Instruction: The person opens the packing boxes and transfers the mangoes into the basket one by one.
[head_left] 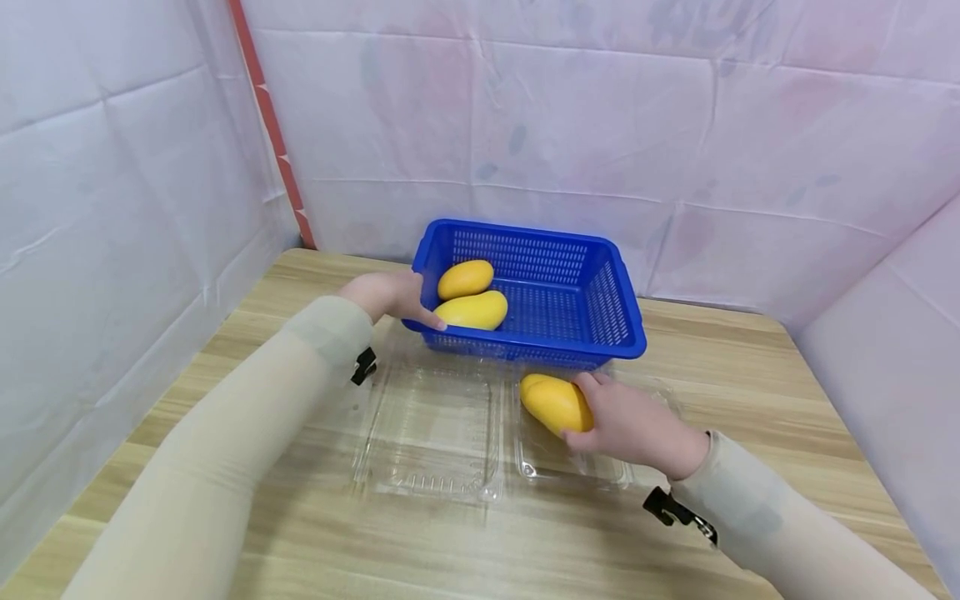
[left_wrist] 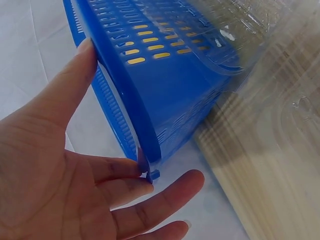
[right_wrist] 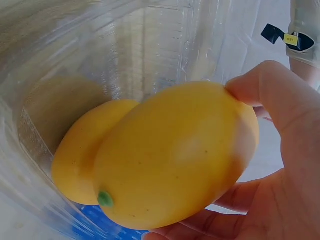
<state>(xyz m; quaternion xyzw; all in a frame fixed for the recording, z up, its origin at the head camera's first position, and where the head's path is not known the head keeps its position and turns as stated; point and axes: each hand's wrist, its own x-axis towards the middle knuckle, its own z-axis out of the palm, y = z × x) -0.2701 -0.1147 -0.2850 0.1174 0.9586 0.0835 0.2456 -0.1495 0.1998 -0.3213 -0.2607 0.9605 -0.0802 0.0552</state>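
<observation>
My right hand [head_left: 637,421] grips a yellow mango [right_wrist: 175,155] with a small green stem spot, thumb on one side and fingers round the other. It is inside the right clear plastic box [head_left: 540,468], against a second mango [right_wrist: 80,155] that it partly hides. At the left front corner of the blue basket [head_left: 525,343], my left hand [head_left: 397,296] holds the rim, the thumb on the front edge and fingers along the side. Two mangoes, one behind [head_left: 467,278] and one in front [head_left: 474,310], lie in the basket's left part.
Left of the box in use, another clear plastic box [head_left: 438,417] lies with nothing in it. Both boxes are in front of the basket on a wood-grain table [head_left: 360,542]. Pale sheeting [head_left: 570,125] stands behind and at both sides.
</observation>
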